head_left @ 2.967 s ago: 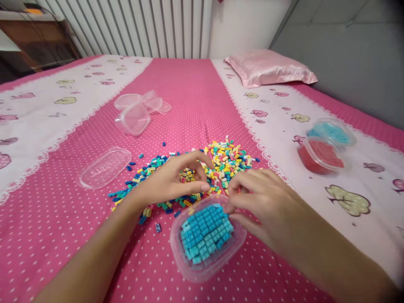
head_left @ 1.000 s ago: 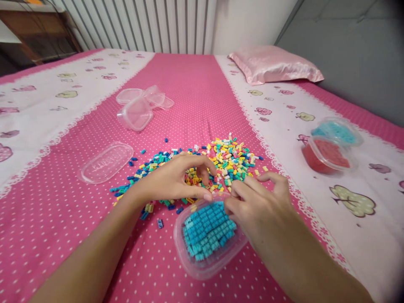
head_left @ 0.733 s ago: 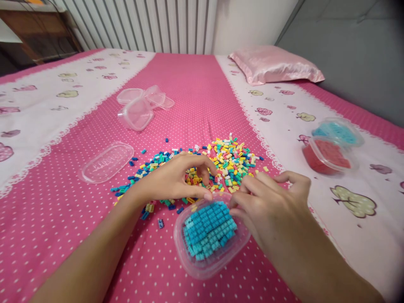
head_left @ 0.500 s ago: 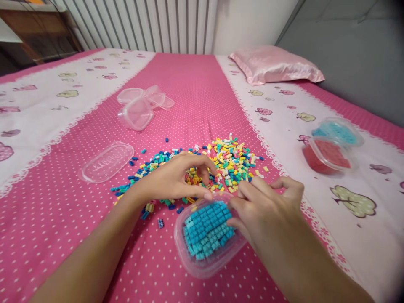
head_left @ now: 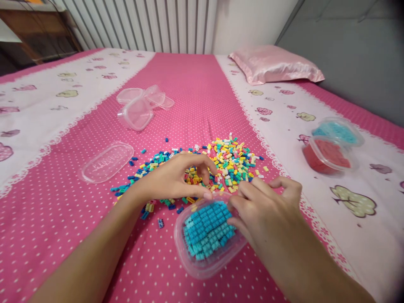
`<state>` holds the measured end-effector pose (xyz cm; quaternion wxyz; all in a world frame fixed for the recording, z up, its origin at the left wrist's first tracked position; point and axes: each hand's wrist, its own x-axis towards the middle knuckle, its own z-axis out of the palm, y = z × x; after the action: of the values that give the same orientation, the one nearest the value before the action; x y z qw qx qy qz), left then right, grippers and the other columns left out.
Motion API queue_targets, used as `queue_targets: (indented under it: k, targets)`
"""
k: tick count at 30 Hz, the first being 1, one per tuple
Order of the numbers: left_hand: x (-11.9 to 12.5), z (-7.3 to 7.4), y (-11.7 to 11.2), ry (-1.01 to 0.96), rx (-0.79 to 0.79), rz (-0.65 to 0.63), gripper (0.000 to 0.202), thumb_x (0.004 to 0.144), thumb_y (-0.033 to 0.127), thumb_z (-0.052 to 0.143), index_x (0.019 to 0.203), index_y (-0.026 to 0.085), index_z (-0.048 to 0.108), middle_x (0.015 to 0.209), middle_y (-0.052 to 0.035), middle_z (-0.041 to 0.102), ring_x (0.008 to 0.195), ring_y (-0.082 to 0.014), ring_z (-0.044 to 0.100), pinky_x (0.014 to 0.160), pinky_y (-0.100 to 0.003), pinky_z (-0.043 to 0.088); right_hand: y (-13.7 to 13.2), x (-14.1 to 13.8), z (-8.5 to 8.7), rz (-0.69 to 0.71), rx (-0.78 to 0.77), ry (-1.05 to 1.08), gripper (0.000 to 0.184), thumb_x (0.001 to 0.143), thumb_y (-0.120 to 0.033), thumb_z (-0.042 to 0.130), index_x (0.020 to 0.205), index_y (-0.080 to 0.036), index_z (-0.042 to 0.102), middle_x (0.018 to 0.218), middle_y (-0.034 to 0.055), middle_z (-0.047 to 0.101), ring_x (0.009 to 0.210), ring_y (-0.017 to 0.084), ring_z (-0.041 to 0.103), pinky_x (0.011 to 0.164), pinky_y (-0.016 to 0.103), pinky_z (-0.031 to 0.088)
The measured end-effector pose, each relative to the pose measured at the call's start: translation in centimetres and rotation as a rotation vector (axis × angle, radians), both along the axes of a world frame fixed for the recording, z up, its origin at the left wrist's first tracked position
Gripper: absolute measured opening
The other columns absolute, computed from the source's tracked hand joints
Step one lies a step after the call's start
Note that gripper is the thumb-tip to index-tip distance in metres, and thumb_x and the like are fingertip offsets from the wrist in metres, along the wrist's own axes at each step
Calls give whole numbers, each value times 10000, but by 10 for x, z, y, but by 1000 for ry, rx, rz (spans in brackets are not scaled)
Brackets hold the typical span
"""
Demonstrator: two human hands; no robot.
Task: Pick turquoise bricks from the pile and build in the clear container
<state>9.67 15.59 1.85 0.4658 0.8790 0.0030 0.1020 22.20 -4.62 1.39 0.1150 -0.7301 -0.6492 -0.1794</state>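
A pile of small coloured bricks (head_left: 227, 162) lies on the pink dotted bedsheet. In front of it stands a clear plastic tub (head_left: 202, 265) filled with light blue bricks (head_left: 206, 229). My left hand (head_left: 172, 179) rests over the pile, thumb and fingers curved apart, thumb tip by the tub's far rim, nothing visibly held. My right hand (head_left: 265, 210) is at the tub's right rim, fingers curled together over the blue bricks; what they pinch is hidden.
A clear lid (head_left: 105, 162) lies to the left. Several empty clear tubs (head_left: 140, 107) sit farther back. At the right are a tub of red bricks (head_left: 326, 155) and one of blue bricks (head_left: 337, 130). A pink pillow (head_left: 274, 63) is at the back.
My right hand went out towards the pile and came back to the tub's right rim over the blue bricks. My left hand has stayed in place.
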Motion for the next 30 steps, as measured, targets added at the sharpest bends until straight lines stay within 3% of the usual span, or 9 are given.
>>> queue_targets:
  k: [7, 13, 18, 21, 24, 30]
  targets:
    - [0, 0, 1, -1, 22, 2, 386, 781, 421, 829, 1052, 191, 678, 883, -8, 737, 832, -145, 682, 764, -255, 500, 2, -2, 3, -5, 22, -2, 262, 884, -69, 574, 698, -242, 641, 660, -38, 567, 692, 177, 529, 820, 407, 243]
    - [1, 0, 0, -15, 20, -6, 385, 796, 457, 811, 1040, 191, 678, 872, -14, 735, 814, -146, 686, 750, -256, 505, 3, -1, -1, 12, -8, -9, 252, 846, -67, 601, 664, -239, 636, 660, -39, 570, 708, 179, 538, 840, 402, 245]
    - [1, -1, 1, -17, 23, -11, 401, 801, 453, 808, 1058, 174, 678, 884, -21, 737, 819, -143, 687, 755, -253, 507, 9, -4, -10, -41, 180, -8, 325, 832, -68, 621, 554, -232, 580, 581, -45, 540, 644, 163, 499, 856, 401, 257]
    - [1, 0, 0, -15, 19, -6, 394, 795, 435, 815, 1046, 166, 675, 879, -20, 737, 817, -142, 688, 755, -250, 506, 9, -5, -12, -43, 144, 3, 290, 792, -51, 635, 570, -232, 585, 589, -49, 537, 654, 161, 496, 866, 399, 256]
    - [0, 1, 0, -1, 22, 24, 327, 839, 402, 777, 1032, 163, 665, 867, -12, 731, 808, -134, 683, 749, -241, 504, 7, -5, -10, -30, 95, 8, 262, 795, -64, 635, 602, -238, 603, 595, -52, 531, 655, 161, 492, 863, 396, 253]
    - [-2, -3, 6, -9, 148, 173, 274, 946, 409, 636, 1042, 155, 671, 910, -26, 720, 823, -134, 668, 738, -248, 497, 11, -5, -14, -30, 175, 3, 279, 787, -57, 649, 579, -241, 620, 575, -57, 541, 640, 152, 496, 865, 394, 249]
